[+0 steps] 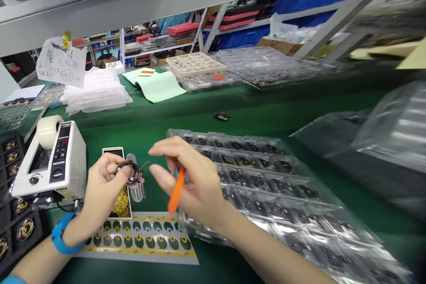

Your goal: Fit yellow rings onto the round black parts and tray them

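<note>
My left hand pinches a small round dark part with a rim between thumb and fingers. A thin coppery strip sticks out from the part's right side. Just to the right, my right hand has an orange stick-like tool tucked in it, tip pointing down. Its thumb and forefinger are spread apart, near the strip but not touching it. Below the left hand stands a white box with yellow rings. Beside it lies a clear plastic piece, partly covered by the held part.
A clear compartment tray with many dark round parts spreads to the right. A sheet of yellow-and-dark stickers lies in front. A tape dispenser and a black foam tray stand left. One loose dark part lies farther back.
</note>
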A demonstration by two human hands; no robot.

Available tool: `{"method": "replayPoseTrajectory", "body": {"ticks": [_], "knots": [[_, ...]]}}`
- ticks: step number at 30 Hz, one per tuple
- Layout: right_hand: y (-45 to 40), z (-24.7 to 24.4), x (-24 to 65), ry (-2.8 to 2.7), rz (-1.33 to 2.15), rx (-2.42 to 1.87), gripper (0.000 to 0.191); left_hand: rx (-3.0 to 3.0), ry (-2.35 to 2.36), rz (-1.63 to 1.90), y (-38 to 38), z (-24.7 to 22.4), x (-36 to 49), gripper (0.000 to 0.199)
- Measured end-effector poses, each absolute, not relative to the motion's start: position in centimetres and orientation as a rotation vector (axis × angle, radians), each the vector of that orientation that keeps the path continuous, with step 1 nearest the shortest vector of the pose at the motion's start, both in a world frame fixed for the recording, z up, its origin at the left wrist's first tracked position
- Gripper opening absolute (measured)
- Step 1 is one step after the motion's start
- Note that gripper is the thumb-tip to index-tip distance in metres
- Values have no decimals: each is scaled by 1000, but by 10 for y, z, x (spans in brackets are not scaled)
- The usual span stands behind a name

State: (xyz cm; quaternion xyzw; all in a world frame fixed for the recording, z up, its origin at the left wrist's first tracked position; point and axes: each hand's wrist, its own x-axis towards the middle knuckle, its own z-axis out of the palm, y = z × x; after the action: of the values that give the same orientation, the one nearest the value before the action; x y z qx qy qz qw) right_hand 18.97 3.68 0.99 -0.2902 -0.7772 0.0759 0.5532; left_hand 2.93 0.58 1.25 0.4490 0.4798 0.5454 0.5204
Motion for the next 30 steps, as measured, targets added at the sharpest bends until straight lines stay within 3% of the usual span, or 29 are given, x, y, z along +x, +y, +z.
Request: {"method": "replayPoseTrajectory", "body": {"ticks": [5,10,17,24,30], "knots": [[45,15,200,-2102,614,-667,9,1112,1038,1269,6,16,24,16],[46,10,197,-2174,485,-368,13,1268,1031,1253,1,23,22,8],[42,5,197,-2248,428,-378,19,1468,1123,1289,1,25,23,11],[42,1,190,-2129,809,-442,28,1391,1130,1296,4,24,24,9],[45,6,197,-2188,904,-525,18,1285,1058,1237,7,17,22,8]]}}
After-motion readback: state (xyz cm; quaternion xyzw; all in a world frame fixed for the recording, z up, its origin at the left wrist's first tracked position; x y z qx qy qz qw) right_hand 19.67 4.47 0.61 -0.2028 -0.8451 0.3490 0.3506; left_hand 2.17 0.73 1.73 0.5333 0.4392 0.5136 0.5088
